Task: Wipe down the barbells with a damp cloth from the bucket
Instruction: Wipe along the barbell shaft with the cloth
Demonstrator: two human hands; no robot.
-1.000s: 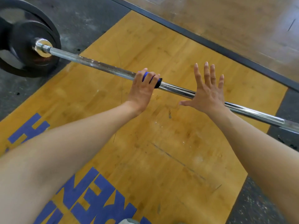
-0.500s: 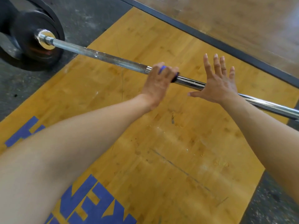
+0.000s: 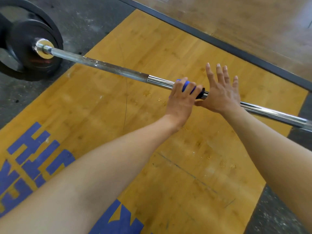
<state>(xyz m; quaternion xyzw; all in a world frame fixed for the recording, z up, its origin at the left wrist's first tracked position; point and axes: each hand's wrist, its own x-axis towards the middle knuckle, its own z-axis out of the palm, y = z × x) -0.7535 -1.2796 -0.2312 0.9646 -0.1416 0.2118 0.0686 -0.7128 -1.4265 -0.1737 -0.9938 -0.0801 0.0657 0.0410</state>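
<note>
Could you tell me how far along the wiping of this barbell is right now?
Done cannot be judged: nothing shows which parts are wiped. In hand: the left hand grips the blue cloth around the barbell mid-shaft, the right hand open against the bar. Left: possibly the knurled stretch toward the plates.

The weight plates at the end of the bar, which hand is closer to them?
Left. The left hand, wrapped around the blue cloth on the bar, sits on the side toward the weight plates; the right hand, open on the bar, lies just beyond it.
</note>
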